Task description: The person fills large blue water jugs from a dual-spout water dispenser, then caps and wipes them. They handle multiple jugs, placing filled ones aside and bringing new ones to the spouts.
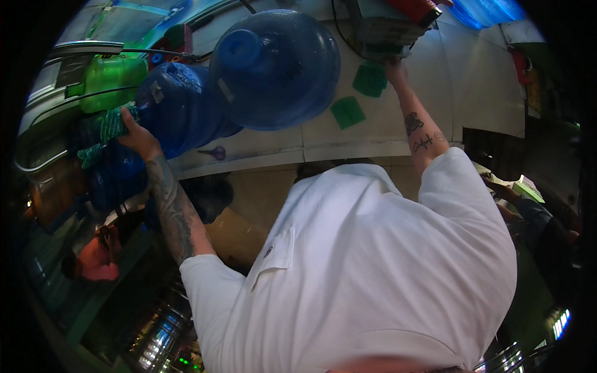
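My left hand [138,135] is at the left, its thumb against a crumpled green textured pad [117,122], beside a blue plastic water jug [175,105]. A larger blue water jug [280,70] stands in front of me, its capped neck facing the camera. My right hand [395,72] reaches to the lower edge of a stack of flat sheets [394,37] at the top right; its fingers are mostly hidden there. Two green pads, one textured [369,79] and one square [348,113], lie on the pale worktable [373,135] near my right forearm.
Purple-handled scissors [218,153] lie near the table's front edge. A green jug [114,81] stands at the upper left behind a curved metal rail [44,165]. A red tool [417,10] is above the stack. People are at the lower left [98,256] and right [536,219].
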Tool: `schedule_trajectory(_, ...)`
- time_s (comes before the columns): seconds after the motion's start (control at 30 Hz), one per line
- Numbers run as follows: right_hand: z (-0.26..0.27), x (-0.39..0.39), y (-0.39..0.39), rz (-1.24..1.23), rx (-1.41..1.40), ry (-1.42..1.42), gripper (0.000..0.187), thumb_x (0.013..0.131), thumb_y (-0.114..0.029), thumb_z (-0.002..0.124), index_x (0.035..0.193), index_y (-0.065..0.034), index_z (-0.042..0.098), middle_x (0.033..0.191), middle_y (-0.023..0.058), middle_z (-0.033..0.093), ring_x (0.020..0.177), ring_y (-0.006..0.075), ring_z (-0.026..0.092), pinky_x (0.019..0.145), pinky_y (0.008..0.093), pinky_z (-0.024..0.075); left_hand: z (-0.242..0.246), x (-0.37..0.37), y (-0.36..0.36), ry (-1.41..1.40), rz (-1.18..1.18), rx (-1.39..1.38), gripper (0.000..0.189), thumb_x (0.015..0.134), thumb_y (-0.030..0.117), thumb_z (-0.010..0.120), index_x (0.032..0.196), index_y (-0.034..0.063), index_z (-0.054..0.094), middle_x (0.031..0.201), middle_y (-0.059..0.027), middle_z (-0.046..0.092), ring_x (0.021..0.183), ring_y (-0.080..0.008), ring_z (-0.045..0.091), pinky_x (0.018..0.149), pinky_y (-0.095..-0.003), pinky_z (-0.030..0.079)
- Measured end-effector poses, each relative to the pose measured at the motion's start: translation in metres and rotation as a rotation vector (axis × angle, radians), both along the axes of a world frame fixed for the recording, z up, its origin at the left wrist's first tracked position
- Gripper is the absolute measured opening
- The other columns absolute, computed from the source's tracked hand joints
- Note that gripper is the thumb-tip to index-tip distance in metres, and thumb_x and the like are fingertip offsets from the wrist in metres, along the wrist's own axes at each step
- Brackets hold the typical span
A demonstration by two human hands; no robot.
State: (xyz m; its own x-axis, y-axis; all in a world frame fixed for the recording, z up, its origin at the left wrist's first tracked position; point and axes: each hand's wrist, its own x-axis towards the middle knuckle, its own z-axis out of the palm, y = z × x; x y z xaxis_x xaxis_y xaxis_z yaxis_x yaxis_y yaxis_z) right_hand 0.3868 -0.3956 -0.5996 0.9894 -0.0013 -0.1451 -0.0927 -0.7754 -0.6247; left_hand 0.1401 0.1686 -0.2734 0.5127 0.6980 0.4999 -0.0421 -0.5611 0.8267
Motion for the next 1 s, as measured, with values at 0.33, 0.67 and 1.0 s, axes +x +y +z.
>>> schedule_trajectory(0.33, -0.006, -0.035, 0.013, 0.365, -0.300, -0.066, 0.047, 0.090, -0.019, 0.062, 0.134, -0.0056, 0.052, 0.133, 0.0204, 0.059, 0.124, 0.0420, 0.056, 0.099, 0.0525, 0.0475, -0.003, -0.001, 0.007, 0.007, -0.004, 0.008, 0.047, 0.099, 0.037, 0.068, 0.122, -0.0029, 0.063, 0.121, -0.0117, 0.065, 0.112, -0.0238, 0.061, 0.096, -0.0439, 0.047)
schedule_trajectory(0.67, -0.017, -0.039, 0.010, 0.393, -0.318, -0.167, 0.031, 0.089, -0.013, 0.059, 0.118, -0.0029, 0.061, 0.125, 0.0180, 0.061, 0.117, 0.0397, 0.058, 0.094, 0.0515, 0.0480, 0.000, -0.001, -0.003, 0.018, 0.039, -0.016, 0.056, 0.098, 0.040, 0.070, 0.132, -0.0029, 0.057, 0.130, -0.0147, 0.062, 0.118, -0.0276, 0.059, 0.102, -0.0446, 0.045)
schedule_trajectory(1.0, -0.006, -0.040, 0.005, 0.338, -0.220, -0.003, 0.024, 0.092, -0.016, 0.055, 0.113, -0.0112, 0.066, 0.116, 0.0204, 0.067, 0.105, 0.0414, 0.064, 0.089, 0.0531, 0.0519, 0.001, 0.000, -0.001, 0.019, -0.015, -0.003, 0.053, 0.099, 0.040, 0.069, 0.129, -0.0031, 0.059, 0.127, -0.0137, 0.063, 0.116, -0.0257, 0.059, 0.100, -0.0436, 0.045)
